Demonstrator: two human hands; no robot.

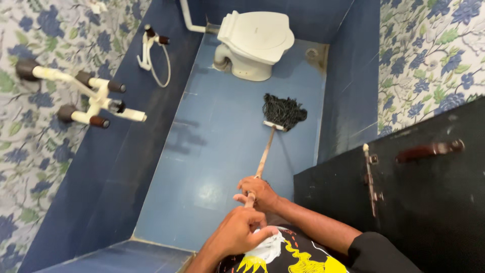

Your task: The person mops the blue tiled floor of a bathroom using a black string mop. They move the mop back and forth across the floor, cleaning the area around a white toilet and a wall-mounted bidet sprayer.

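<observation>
**Both hands on the mop handle, mop head on the blue floor**

Your right hand (258,191) is wrapped around the wooden mop handle (264,154), fingers curled closed on it, further along the handle toward the mop head. Your left hand (241,230) sits just behind it, nearest your chest, and its fingers are also closed around the handle's upper end. The two hands are almost touching each other along the stick.

The handle runs away from your hands at a slight slant and ends at the black string mop head (283,111), which lies spread on the blue tiled floor (212,151). The mop head is well short of the white toilet (255,43), on the side nearer you, and near the dark blue wall to the toilet's right. The toilet's lid is down, and it stands at the far end of the floor.

To the toilet's left, on the wall, hangs a white hand spray with its hose loop (154,53). Nearer you on that same wall are white taps with dark knobs (91,96). The upper walls carry a blue floral tile pattern (429,55). Well to the right of the mop handle stands a black door (429,202) with a brown pull handle (429,150) and a metal latch (371,179) at its edge
</observation>
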